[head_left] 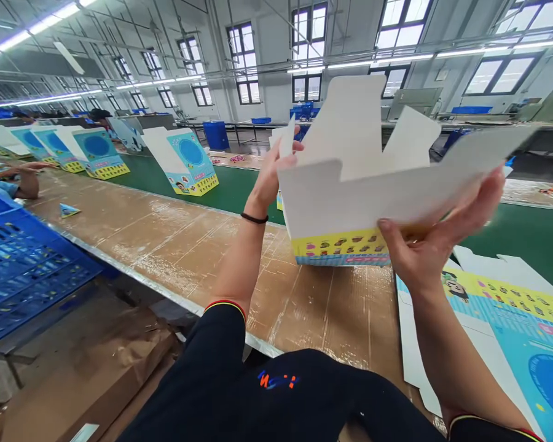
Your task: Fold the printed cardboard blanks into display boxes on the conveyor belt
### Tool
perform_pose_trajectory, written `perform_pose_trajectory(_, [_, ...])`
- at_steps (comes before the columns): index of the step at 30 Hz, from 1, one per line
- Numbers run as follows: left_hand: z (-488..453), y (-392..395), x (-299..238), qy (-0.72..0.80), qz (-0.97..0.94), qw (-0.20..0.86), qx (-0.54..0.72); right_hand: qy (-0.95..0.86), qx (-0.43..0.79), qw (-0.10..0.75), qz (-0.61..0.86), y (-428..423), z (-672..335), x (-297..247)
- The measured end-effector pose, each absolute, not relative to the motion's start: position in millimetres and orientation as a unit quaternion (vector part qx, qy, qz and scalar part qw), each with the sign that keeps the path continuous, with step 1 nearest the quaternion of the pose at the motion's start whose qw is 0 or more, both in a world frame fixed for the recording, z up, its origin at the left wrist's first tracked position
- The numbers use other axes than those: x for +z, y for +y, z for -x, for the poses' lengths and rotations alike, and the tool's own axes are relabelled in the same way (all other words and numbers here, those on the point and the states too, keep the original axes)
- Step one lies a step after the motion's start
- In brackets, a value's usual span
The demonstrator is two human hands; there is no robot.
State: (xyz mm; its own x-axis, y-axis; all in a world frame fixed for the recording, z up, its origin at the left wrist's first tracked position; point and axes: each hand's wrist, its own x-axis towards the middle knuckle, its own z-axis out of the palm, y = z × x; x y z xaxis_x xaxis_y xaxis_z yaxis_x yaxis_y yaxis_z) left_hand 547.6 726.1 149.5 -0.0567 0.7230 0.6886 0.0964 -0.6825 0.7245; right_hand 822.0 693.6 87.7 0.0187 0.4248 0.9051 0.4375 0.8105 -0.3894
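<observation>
A cardboard box (322,202), white with a yellow and blue printed band along its lower edge, is held up in front of me over the table. Its flaps stand up and spread apart. My left hand (276,162) grips the box's left side near a raised flap. On the right, my right hand (435,239) supports the front panel, thumb against the printed band and fingers behind the panel, slightly blurred. Below my right forearm lie flat printed box blanks (502,325) in yellow, blue and white.
A green conveyor belt (142,169) carries several box cartons, one carton (193,159) close by. The brown, film-covered table (166,239) runs along it. Blue crates (23,264) stand at left near another person's arm (23,178). A large brown carton (74,380) sits below.
</observation>
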Motion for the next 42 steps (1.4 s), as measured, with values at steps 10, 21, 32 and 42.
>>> perform_pose_trajectory(10, [-564.1, 705.1, 132.8, 0.309, -0.679, 0.234, 0.623, -0.754, -0.105, 0.472, 0.445, 657.4, -826.3, 122.3])
perform_pose_trajectory(21, [-550.9, 698.9, 121.2, 0.308, -0.663, 0.220, 0.647, -0.868, 0.004, 0.083, 0.489, 709.8, -804.0, 134.1])
perform_pose_trajectory(32, [-589.0, 682.5, 91.2, 0.247, -0.724, 0.274, 0.583, -0.882, 0.134, -0.112, 0.437, 728.3, -779.8, 116.3])
perform_pose_trajectory(42, [-591.4, 703.1, 81.1, 0.454, -0.679, 0.216, 0.535, -0.890, 0.190, -0.200, 0.363, 691.3, -785.7, 118.2])
